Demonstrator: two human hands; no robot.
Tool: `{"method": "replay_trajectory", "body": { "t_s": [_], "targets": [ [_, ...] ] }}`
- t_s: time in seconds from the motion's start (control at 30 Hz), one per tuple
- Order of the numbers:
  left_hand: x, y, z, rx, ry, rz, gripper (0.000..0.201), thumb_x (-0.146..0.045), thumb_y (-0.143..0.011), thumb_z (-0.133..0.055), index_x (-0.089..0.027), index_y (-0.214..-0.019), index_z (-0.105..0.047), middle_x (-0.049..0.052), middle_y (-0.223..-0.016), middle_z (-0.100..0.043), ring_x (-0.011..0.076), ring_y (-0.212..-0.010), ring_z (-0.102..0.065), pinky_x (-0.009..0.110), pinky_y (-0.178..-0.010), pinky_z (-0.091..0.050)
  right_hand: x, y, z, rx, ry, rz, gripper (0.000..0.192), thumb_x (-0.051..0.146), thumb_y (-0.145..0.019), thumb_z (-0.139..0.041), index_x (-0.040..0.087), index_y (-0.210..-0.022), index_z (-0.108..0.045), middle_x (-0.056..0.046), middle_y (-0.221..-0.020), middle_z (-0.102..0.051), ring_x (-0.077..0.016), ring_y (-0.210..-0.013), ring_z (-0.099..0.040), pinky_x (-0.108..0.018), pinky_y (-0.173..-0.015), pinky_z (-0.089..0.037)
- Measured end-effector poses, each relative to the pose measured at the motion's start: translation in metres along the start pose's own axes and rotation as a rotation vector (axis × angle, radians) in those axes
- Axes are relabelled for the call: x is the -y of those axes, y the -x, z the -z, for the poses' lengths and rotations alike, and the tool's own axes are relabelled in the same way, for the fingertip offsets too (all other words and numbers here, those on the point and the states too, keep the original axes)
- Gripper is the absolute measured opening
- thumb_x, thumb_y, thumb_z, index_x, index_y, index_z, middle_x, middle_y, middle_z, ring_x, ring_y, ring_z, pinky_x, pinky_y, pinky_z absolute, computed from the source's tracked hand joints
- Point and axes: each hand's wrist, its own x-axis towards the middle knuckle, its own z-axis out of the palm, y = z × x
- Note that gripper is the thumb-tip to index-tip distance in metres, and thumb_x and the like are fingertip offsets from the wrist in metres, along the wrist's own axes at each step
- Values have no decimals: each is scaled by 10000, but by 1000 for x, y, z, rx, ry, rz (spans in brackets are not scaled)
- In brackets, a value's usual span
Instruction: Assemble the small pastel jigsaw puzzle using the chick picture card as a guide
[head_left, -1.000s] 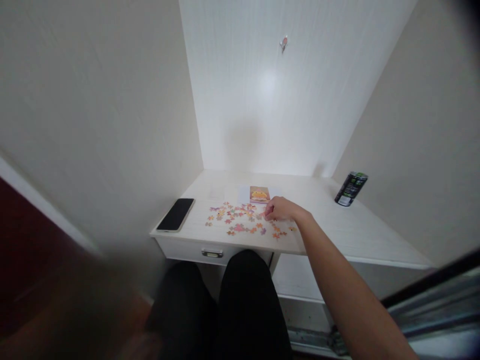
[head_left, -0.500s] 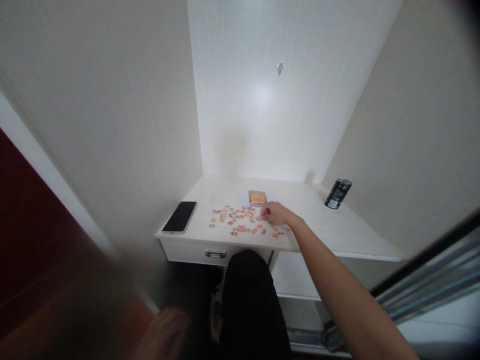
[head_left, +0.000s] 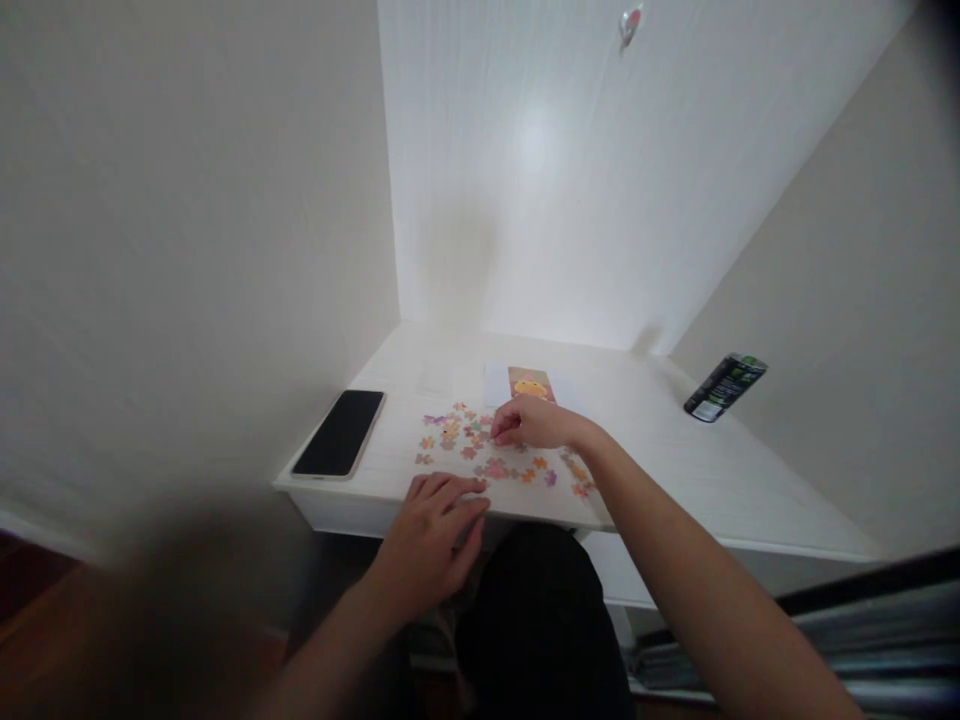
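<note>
Many small jigsaw puzzle pieces (head_left: pixel 495 470), in pink, orange, yellow and purple, lie spread over the white desktop. Above them my right hand (head_left: pixel 536 422) is closed in a pinch, thumb and fingertips down among the pieces; whatever is between them is too small to make out. My left hand (head_left: pixel 431 535) rests at the front edge of the desk, its fingers stretched out and slightly apart, fingertips by the nearest pieces. Behind my right hand is a picture card (head_left: pixel 529 381) with a yellow figure, partly covered by that hand.
A phone (head_left: pixel 340 435) lies at the desk's left end, dark screen up. On the right stands a black and green can (head_left: pixel 725 388). White panels close in the desk (head_left: pixel 720 480) at the back and sides. My knee (head_left: pixel 536 610) is under the front edge.
My left hand has come up from low beside my leg to the desk's front edge. My right hand has shifted left over the pieces. The view has moved closer and tilted down.
</note>
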Motion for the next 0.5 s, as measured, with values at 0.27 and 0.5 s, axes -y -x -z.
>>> {"method": "replay_trajectory", "body": {
  "t_s": [0.27,0.5],
  "targets": [
    [11,-26,-21,112,-118,-24,363,-308,-914,-560,-198,-1258,-602,78,-1300,-634,290,-1135,-557,504,-982,-387,-2,12,-3,-47,102,56,216,198,-821,-591,185,-966,-751,-40,-872,-749,-138,-728,-618,-247,-674,-424],
    [11,-27,-27,86,-175,-35,370,-326,-899,-592,-198,-1246,-615,54,-1287,-656,266,-1106,-579,449,-969,-365,7,28,-6,-131,157,33,189,191,-809,-577,197,-843,-763,-38,-792,-741,-139,-686,-606,-247,-641,-393]
  ]
}}
